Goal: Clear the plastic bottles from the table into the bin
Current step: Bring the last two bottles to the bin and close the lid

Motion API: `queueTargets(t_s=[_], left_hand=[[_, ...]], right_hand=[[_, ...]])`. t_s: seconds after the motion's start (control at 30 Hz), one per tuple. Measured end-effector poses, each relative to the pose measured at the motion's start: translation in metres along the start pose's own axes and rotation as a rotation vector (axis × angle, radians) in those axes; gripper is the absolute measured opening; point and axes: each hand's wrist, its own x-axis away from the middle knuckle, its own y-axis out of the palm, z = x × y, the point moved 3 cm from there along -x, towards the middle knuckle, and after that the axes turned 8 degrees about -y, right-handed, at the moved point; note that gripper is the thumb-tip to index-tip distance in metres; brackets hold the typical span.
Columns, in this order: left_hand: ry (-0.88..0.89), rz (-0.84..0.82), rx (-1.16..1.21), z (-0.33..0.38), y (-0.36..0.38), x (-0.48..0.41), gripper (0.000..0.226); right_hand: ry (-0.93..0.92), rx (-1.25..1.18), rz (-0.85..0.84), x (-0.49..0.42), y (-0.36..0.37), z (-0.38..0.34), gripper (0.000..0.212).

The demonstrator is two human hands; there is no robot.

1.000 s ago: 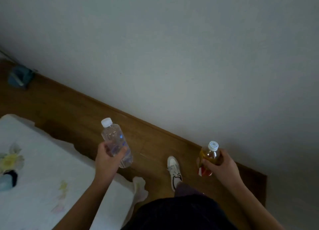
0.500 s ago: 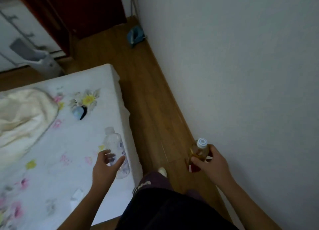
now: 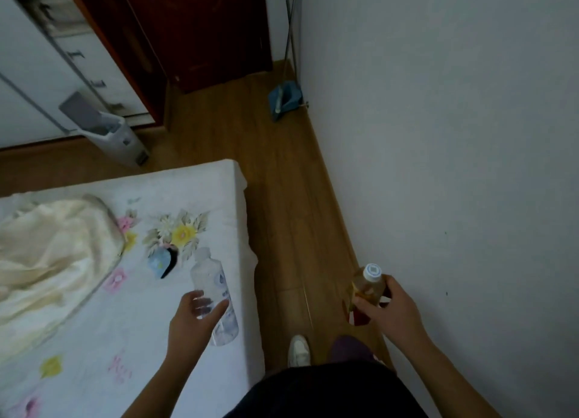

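My left hand (image 3: 191, 323) grips a clear plastic water bottle (image 3: 213, 292) with a white cap, held over the right edge of the white flowered bed. My right hand (image 3: 391, 311) holds an amber drink bottle (image 3: 366, 292) with a white cap and a red label, above the wooden floor close to the wall. A white bin (image 3: 122, 138) with a grey lid tilted open stands on the floor beyond the bed's far end, at the upper left.
A strip of wooden floor (image 3: 282, 198) runs between the bed (image 3: 94, 323) and the white wall on the right. A blue dustpan with a broom (image 3: 283, 99) leans against the wall ahead. A cream blanket (image 3: 47, 261) lies on the bed. A dark red door is at the top.
The view has swung left from the wall to the room, so the bed, the bin and the door have come into sight. Both hands keep hold of their bottles.
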Motion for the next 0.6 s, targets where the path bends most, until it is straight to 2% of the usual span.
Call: queueTargets(t_s=[0.3, 0.43, 0.6], left_hand=[[0.183, -0.024, 0.1, 0.167, 0.037, -0.126, 0.063], [0.137, 0.049, 0.127, 0.206, 0.038, -0.179, 0.067], [0.019, 0.183, 0.17, 0.222, 0.024, -0.228, 0.058]], right_hand=[[-0.001, -0.01, 0.054, -0.155, -0.026, -0.043, 0.059], [-0.049, -0.019, 0.001, -0.245, -0.024, -0.079, 0.057], [-0.138, -0.022, -0.102, -0.355, -0.007, -0.147, 0.056]])
